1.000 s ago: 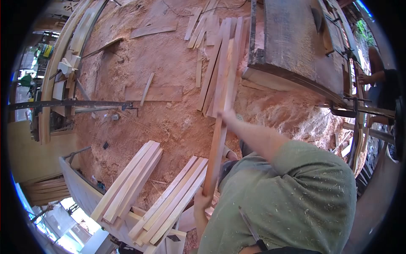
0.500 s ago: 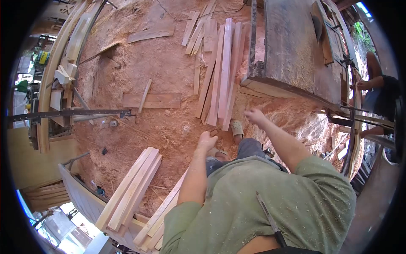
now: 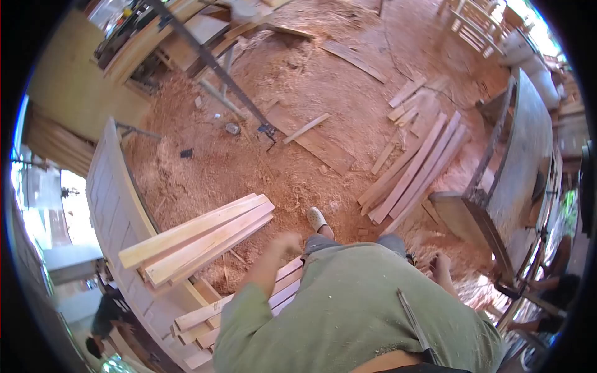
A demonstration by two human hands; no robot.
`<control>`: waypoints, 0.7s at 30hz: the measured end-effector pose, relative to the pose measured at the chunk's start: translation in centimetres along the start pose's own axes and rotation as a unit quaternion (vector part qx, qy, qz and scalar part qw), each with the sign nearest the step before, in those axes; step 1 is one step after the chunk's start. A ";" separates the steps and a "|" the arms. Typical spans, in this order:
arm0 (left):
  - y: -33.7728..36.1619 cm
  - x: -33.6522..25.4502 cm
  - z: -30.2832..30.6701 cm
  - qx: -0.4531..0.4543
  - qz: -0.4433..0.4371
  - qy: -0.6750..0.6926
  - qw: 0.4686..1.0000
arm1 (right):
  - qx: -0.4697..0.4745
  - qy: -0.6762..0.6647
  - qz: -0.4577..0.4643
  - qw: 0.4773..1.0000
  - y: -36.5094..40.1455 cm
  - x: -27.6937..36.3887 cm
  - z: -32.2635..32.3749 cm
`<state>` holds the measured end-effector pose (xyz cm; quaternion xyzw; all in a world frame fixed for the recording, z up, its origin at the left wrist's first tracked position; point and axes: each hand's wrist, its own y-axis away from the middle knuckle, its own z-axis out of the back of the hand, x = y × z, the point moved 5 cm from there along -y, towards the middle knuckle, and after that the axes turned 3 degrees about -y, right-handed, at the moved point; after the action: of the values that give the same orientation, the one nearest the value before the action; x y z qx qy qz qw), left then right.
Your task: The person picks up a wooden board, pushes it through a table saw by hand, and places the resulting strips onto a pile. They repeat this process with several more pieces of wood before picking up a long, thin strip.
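My left hand point(image 3: 283, 244) is smeared by motion beside my left hip, above the near stack of planks point(image 3: 287, 280); its fingers cannot be made out. At my right side hangs my right hand point(image 3: 440, 264), with its fingers curled and nothing visible in them. To the left of my left hand, light wooden planks point(image 3: 205, 233) lie stacked, jutting over a panelled board. Ahead on the right, long reddish planks point(image 3: 416, 168) lie on the ground. One clog point(image 3: 316, 219) shows in front of me.
A sawdust-strewn wooden table point(image 3: 519, 161) stands at the right. A metal bar point(image 3: 217, 68) crosses the upper left. Flat boards point(image 3: 311, 138) lie on the dusty floor. One person point(image 3: 112, 317) is at the lower left, another point(image 3: 550, 286) at the right edge.
The view has turned left, so the planks and table appear farther right. My right hand has dropped to my side. My left hand has moved lower and blurred. A person at lower left now shows.
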<state>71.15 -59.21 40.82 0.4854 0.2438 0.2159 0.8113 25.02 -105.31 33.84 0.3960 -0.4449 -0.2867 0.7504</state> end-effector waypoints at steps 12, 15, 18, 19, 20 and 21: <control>2.9 21.4 -10.3 -0.287 0.233 0.677 0.637 | 0.250 0.401 0.317 0.823 10.1 23.0 -50.6; -1.7 16.7 -18.7 -0.343 0.255 0.895 0.129 | 0.337 0.275 0.296 0.850 18.4 27.4 -63.0; -3.8 12.7 -24.0 -0.489 0.390 0.608 0.489 | 0.413 0.224 0.376 0.798 27.8 33.9 -76.4; -3.1 12.1 -23.5 -0.492 0.403 0.610 0.472 | 0.467 0.178 0.393 0.772 30.2 36.2 -81.1; -2.4 10.8 -23.5 -0.348 0.427 0.738 0.390 | 0.514 0.151 0.392 0.748 34.2 38.5 -85.2; -2.0 8.6 -22.9 -0.194 0.423 0.837 0.288 | 0.553 0.099 0.410 0.719 39.6 40.1 -87.8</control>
<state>64.29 -39.41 28.06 -0.0954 0.5021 0.8589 0.0327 124.26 -86.24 59.64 0.5455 -0.5665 0.3864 0.4819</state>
